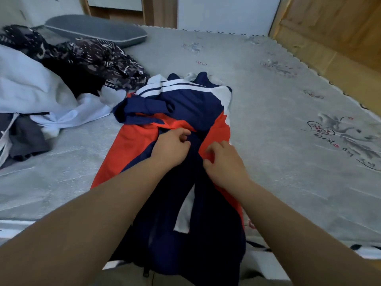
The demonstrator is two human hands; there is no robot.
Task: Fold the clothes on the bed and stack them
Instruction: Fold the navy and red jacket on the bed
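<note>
A navy, orange-red and white jacket (pixel 181 106) lies spread along the middle of the bed, its lower part hanging over the near edge toward me. My left hand (pixel 171 147) rests on the jacket's middle with fingers curled, pinching navy cloth. My right hand (pixel 224 162) sits just to the right of it and pinches the orange-red edge of the jacket. Both forearms reach in from the bottom of the view.
A heap of unfolded clothes lies at the left: a dark patterned garment (pixel 88 58), a white one (pixel 31 89) and a grey one (pixel 22 139). A grey pillow (pixel 97 29) lies at the back. The grey printed bedsheet (pixel 288 124) stretches right to a wooden wall (pixel 329 27).
</note>
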